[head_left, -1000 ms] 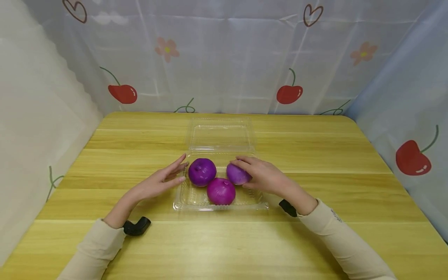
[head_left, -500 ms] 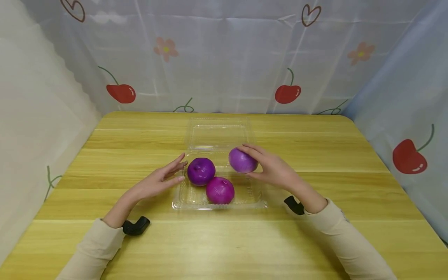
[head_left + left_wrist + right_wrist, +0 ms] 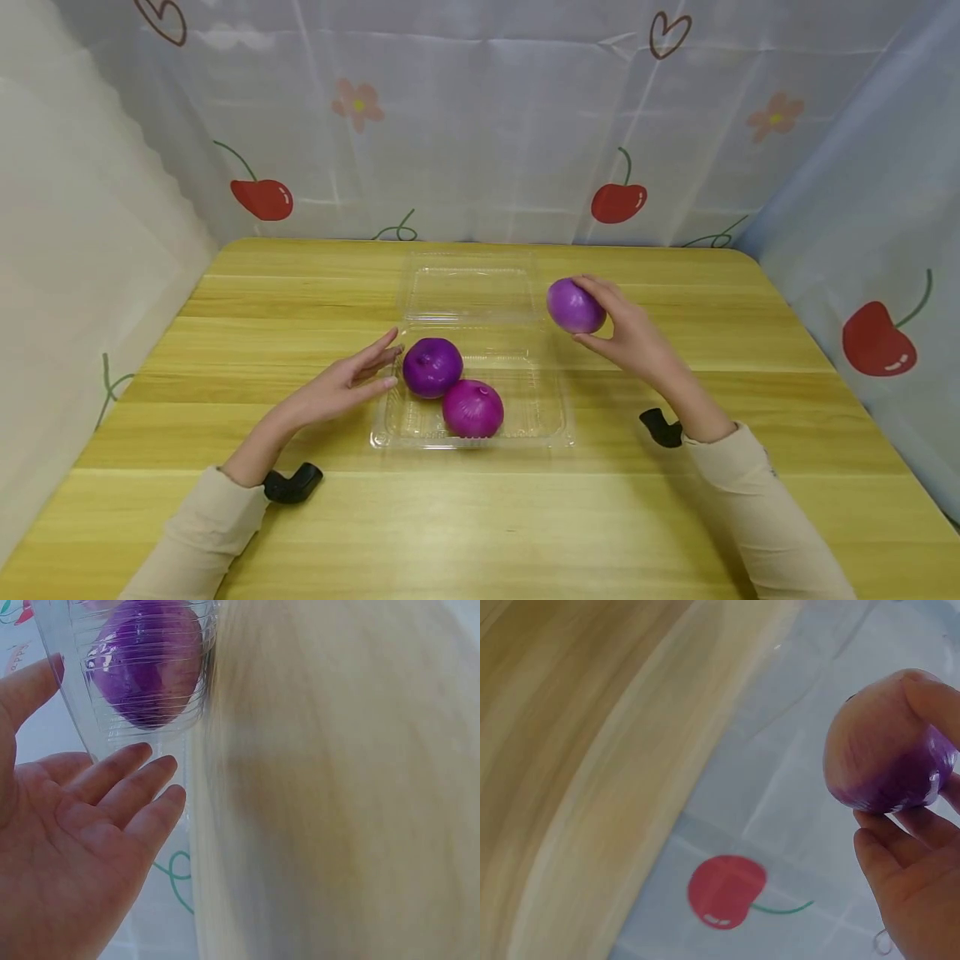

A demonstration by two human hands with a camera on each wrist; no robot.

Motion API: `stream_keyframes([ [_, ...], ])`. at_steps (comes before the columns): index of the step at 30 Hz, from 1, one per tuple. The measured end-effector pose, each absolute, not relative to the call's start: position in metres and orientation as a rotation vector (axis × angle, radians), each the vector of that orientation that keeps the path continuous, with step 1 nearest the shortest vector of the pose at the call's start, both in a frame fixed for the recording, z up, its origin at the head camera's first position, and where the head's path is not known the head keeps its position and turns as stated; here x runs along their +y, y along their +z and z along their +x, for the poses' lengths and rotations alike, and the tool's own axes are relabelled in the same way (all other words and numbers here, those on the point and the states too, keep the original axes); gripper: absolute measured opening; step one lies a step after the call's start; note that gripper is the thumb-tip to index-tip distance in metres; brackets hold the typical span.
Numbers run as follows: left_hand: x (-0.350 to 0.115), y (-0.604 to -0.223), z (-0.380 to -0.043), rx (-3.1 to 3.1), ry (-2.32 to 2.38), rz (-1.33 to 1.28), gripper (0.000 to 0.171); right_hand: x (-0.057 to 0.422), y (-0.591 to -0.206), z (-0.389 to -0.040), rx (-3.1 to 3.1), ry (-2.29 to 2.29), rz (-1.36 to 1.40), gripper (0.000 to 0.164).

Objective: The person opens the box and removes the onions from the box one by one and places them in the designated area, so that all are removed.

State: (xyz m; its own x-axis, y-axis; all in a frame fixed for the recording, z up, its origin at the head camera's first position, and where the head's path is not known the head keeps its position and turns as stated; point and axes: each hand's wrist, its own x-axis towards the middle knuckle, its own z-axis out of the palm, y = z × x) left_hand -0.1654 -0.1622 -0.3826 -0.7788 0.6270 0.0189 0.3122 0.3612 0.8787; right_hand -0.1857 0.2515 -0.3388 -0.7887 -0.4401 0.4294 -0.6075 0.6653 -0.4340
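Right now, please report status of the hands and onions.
Right hand holds onion above table. Left hand beside box. Two onions inside box. Lid open, not blocking.

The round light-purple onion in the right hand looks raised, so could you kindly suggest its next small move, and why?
I would probably lower the round light-purple onion gently onto the yellow wood-grain table: in the head view, the right hand holds it past the right side of the open, clear plastic container, and it appears raised.
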Motion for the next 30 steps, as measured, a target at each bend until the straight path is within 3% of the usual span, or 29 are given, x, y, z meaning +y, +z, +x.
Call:
stream_keyframes([
  [14,-0.163,-0.386,-0.167,2.277,1.412,0.856,0.069,0.284,-0.37,-0.203,-2.803,0.781,0.564,0.071],
  [30,-0.163,-0.387,-0.168,2.278,1.415,0.853,0.071,0.287,-0.371,-0.209,-2.968,0.588,0.492,0.071],
])
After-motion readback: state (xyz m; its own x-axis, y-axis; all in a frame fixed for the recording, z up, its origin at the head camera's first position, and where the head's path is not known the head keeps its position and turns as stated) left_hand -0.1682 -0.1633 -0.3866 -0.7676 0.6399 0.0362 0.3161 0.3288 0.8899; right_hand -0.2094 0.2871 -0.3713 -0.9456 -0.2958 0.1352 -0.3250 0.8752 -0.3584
